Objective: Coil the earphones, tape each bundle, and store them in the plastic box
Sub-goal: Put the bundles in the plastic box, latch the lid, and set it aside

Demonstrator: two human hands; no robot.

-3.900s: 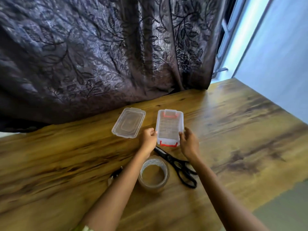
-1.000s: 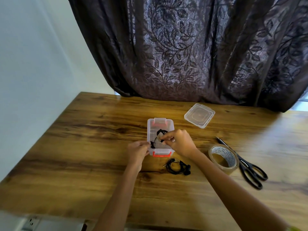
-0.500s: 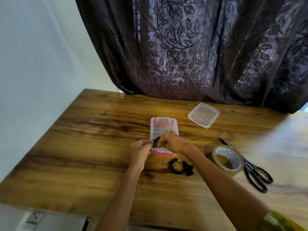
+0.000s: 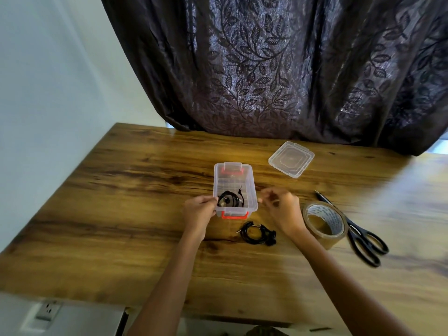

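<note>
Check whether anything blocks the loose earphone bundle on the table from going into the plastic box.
Nothing visible does. The loose earphone bundle lies in front of the plastic box, whose lid lies off to the right. A second bundle fills the box's near end; the far end is free.

One coiled black earphone bundle [image 4: 229, 201] lies in the open plastic box [image 4: 252, 190], second bundle [image 4: 257, 232] just outside

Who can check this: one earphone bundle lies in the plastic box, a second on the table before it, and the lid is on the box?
No: the head view shows the lid lying on the table, apart from the plastic box. One earphone bundle is inside, the second bundle before it.
</note>
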